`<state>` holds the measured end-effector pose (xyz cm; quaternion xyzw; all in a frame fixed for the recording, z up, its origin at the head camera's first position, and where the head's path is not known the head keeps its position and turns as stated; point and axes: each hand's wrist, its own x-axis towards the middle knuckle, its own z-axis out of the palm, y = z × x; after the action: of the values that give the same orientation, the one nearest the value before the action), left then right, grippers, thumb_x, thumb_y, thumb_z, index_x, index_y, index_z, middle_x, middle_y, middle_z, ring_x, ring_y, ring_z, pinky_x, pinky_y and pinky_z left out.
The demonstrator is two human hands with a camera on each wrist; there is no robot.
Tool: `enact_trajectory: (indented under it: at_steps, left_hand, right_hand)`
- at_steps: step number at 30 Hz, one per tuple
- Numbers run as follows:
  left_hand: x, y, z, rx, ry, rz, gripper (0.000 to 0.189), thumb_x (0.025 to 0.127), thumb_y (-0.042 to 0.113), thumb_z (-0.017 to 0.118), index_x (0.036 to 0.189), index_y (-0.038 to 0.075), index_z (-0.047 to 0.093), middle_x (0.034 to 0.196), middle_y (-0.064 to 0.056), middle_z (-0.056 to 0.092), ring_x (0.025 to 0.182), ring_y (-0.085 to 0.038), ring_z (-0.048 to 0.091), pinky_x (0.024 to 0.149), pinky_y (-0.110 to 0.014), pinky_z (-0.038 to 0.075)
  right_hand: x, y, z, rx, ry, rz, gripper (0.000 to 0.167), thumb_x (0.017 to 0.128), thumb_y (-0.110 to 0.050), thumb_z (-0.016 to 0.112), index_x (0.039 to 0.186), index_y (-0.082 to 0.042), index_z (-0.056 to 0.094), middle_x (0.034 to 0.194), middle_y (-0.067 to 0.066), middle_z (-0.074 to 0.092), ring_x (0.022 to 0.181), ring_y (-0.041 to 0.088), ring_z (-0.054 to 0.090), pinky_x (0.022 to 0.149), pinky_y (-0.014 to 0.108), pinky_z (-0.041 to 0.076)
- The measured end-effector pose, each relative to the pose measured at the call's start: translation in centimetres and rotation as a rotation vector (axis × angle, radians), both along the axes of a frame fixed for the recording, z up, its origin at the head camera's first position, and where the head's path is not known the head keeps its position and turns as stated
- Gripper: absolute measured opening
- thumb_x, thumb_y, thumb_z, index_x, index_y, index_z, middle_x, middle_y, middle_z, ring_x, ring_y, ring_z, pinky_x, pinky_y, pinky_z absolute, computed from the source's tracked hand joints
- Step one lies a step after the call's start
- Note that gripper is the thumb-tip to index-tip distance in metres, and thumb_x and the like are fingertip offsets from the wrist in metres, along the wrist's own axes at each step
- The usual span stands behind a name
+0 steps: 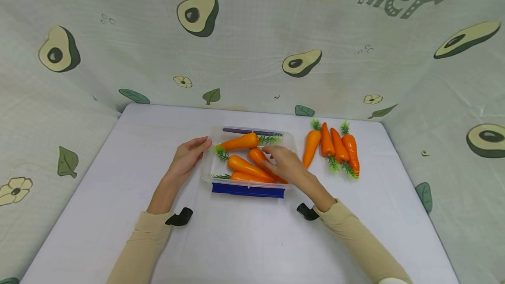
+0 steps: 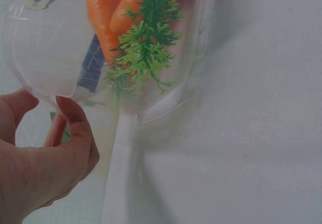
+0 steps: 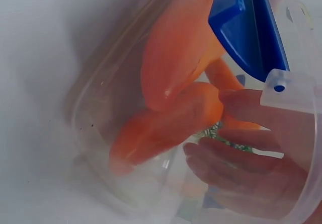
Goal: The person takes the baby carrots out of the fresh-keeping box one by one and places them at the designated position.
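Observation:
A clear plastic container (image 1: 207, 174) with blue latches stands on the table, with several orange toy carrots (image 1: 245, 166) with green tops inside. My left hand (image 1: 188, 157) holds the container's left side, thumb and fingertips at its rim. My right hand (image 1: 287, 163) reaches into the container's right side, over a slanting carrot (image 1: 257, 155). Through the clear wall in the right wrist view, the thumb lies against the end of that carrot (image 3: 166, 128), while the fingers (image 3: 236, 166) are extended and spread beside it.
To the container's right lie several more carrots (image 1: 326, 141) in a loose row. A blue latch (image 1: 247, 190) hangs out at the container's front, another (image 1: 236, 131) at its back. Behind the white table (image 1: 236, 240) hangs an avocado-print cloth (image 1: 244, 47).

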<state>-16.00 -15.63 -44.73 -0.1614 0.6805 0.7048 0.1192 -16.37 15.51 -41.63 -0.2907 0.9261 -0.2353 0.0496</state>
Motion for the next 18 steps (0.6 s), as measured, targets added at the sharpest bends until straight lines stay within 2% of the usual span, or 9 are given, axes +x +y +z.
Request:
enact_trajectory:
  at_steps: [6,13,18]
  left_hand:
    - [0.17,0.1,0.13,0.002,0.01,-0.004,0.065,0.096,0.04,0.074,0.147,0.006,0.053,0.143,-0.006,0.054,0.114,-0.011,0.049,0.103,-0.023,0.042]
    - [0.4,0.16,0.44,-0.005,0.019,-0.014,0.065,0.097,0.04,0.073,0.148,0.006,0.052,0.14,-0.005,0.055,0.111,-0.011,0.049,0.101,-0.024,0.042]
    - [0.44,0.08,0.41,-0.008,0.02,-0.014,0.066,0.097,0.041,0.073,0.149,0.006,0.052,0.144,-0.007,0.053,0.115,-0.012,0.049,0.103,-0.023,0.042]
  right_hand:
    - [-0.14,-0.49,-0.17,0.017,-0.034,0.001,0.04,0.097,-0.018,0.074,0.128,0.004,0.065,0.112,0.016,0.072,0.098,0.029,0.07,0.084,0.041,0.059]
    - [-0.41,-0.75,-0.62,0.131,-0.09,-0.029,0.052,0.097,-0.027,0.075,0.137,0.001,0.058,0.104,0.01,0.07,0.089,0.023,0.064,0.079,0.036,0.057]
    - [-0.53,-0.77,-0.88,0.113,-0.074,-0.022,0.05,0.096,-0.025,0.076,0.135,0.001,0.06,0.102,0.01,0.07,0.089,0.023,0.064,0.078,0.036,0.057]
